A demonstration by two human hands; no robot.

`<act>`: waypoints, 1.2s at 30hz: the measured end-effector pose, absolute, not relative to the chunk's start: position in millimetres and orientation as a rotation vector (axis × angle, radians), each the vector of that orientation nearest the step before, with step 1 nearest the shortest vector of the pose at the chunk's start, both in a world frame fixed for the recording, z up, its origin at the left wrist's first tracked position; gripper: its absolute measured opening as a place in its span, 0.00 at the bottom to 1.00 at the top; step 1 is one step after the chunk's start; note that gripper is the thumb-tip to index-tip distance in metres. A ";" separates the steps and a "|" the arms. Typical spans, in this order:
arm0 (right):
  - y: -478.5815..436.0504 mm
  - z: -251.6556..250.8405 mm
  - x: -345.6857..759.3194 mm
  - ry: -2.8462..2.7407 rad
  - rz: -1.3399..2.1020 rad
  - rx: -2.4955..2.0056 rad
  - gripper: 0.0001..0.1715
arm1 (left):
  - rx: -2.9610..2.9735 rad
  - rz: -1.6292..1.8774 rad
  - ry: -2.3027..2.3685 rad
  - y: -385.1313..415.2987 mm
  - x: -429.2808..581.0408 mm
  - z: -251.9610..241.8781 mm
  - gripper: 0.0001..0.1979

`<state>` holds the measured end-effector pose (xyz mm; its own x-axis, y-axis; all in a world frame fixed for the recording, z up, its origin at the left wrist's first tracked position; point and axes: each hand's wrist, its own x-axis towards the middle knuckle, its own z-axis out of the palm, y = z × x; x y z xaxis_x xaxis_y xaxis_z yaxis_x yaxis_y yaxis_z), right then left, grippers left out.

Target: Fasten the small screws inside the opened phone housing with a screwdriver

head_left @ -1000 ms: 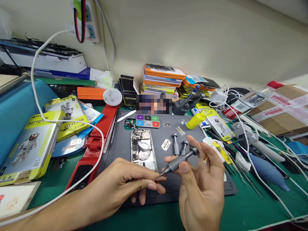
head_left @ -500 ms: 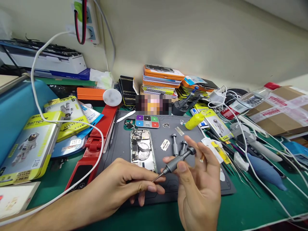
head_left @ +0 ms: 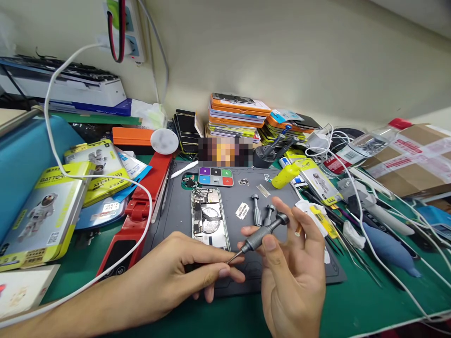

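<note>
A dark grey precision screwdriver [head_left: 254, 240] is tilted in front of me, its tip pointing down to the left. My right hand [head_left: 294, 263] grips its knurled handle between thumb and fingers, the other fingers raised and curled. My left hand [head_left: 192, 267] pinches the thin shaft near the tip between thumb and index finger; the very tip is hidden there. Just beyond the left hand, an opened phone [head_left: 207, 218] lies on the dark grey work mat [head_left: 179, 206], its inner parts exposed and its lower end partly covered by the hand.
Two more screwdrivers [head_left: 256, 211], a razor blade [head_left: 242, 211], a coloured screw tray [head_left: 215, 177] and a yellow bottle [head_left: 284, 176] are on the mat. A red clamp tool [head_left: 136, 211] and battery boxes [head_left: 45, 211] stand left. Tweezers, a blue blower [head_left: 387, 249] and white cables lie right.
Both hands and the screwdriver have shifted very slightly to the right together. The grip looks the same, and the phone and the things on the mat stay in place.
</note>
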<state>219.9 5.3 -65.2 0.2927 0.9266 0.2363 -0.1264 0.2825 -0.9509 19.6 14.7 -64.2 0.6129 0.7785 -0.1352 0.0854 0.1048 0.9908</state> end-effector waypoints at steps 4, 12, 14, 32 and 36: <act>5.2 -66.5 220.4 -0.987 0.854 -1.020 0.27 | 1.480 0.606 0.827 16.0 19.8 -63.2 0.19; 5.0 -69.5 223.2 -1.019 0.836 -1.069 0.27 | 1.468 0.618 0.822 16.4 22.0 -64.4 0.22; 5.4 -72.1 224.4 -1.010 0.847 -1.080 0.28 | 1.462 0.618 0.813 16.7 23.0 -65.1 0.23; 27.3 -65.2 238.1 -0.992 0.789 -1.089 0.33 | 1.531 0.784 0.880 28.4 33.2 -80.4 0.24; 38.6 -57.5 260.7 -1.091 0.515 -1.159 0.35 | 1.749 0.865 0.940 30.5 31.2 -71.4 0.24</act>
